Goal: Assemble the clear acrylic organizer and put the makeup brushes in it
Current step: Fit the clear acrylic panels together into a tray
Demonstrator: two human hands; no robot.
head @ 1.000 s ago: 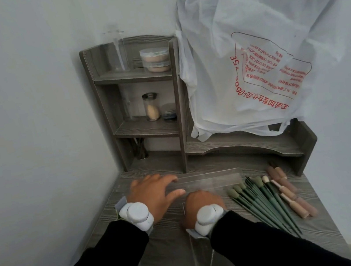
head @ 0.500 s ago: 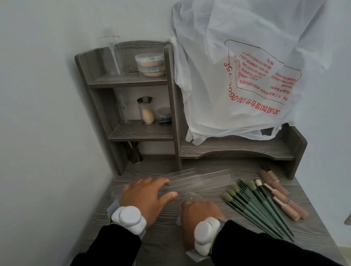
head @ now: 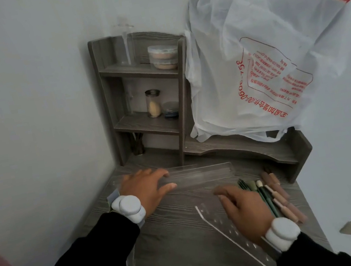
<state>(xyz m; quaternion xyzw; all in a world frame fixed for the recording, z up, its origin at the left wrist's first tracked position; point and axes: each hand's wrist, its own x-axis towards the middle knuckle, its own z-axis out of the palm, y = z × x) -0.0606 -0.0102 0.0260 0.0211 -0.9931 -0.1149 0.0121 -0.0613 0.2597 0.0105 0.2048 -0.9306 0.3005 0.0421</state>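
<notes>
Nearest, at the desk's (head: 175, 237) front, a holed clear panel (head: 226, 226) lies partly under the right hand (head: 245, 211), whose fingers are stretched out and hold nothing; blur hides whether they touch it. Just right of that hand, the brushes (head: 271, 195) lie in a row on the desk's right side. Farther back on the desk, the left hand (head: 147, 191) lies flat, fingers spread, on long clear panels (head: 200, 175). At the desk's rear stand a shelf (head: 140, 69) and a white bag (head: 251, 62).
</notes>
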